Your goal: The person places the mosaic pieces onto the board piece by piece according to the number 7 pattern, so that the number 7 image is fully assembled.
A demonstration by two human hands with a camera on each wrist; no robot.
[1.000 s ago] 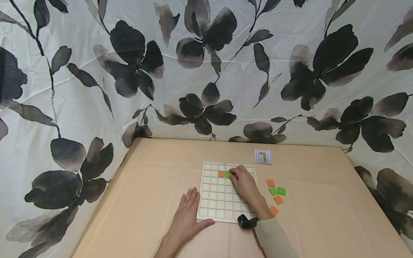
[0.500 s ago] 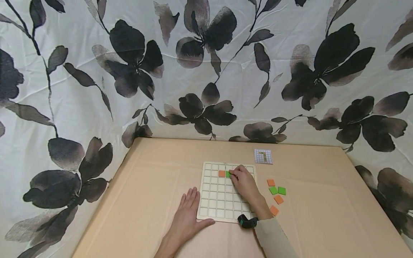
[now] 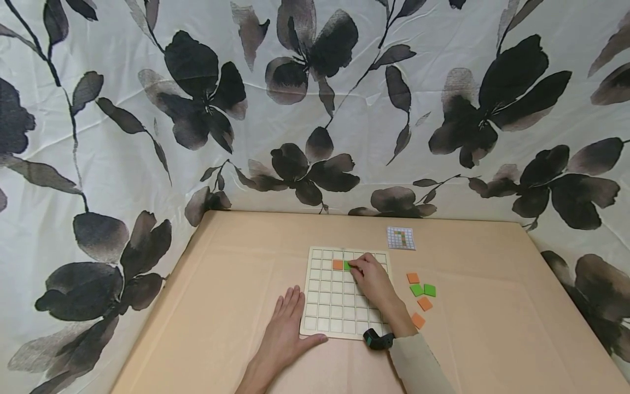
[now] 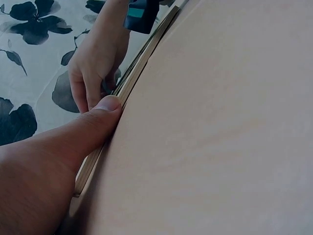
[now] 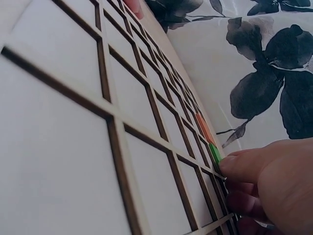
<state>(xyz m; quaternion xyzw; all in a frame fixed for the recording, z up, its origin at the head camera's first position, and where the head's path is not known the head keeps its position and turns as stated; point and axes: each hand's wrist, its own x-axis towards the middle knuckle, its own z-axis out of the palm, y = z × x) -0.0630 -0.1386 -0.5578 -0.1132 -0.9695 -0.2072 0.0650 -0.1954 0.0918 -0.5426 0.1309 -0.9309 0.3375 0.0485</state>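
Note:
A pale square board [image 3: 337, 299] with raised grid lines lies on the table. In its upper part an orange tile [image 3: 337, 264] sits in a cell, with a green tile [image 3: 346, 265] just to its right. My right hand [image 3: 376, 284] reaches over the board with fingers bent and pinches the green tile; in the right wrist view the thumb [image 5: 239, 164] is on that tile's edge. My left hand [image 3: 285, 331] lies with fingers extended along the board's left side. Its thumb [image 4: 105, 115] touches the near edge of the board in the left wrist view.
Right of the board lie several loose tiles, among them a green tile [image 3: 430, 290] and an orange tile [image 3: 412, 278]. A small card [image 3: 401, 238] printed with a coloured grid pattern lies beyond the board. Floral cloth [image 3: 305, 109] hangs behind the table [image 3: 236, 262].

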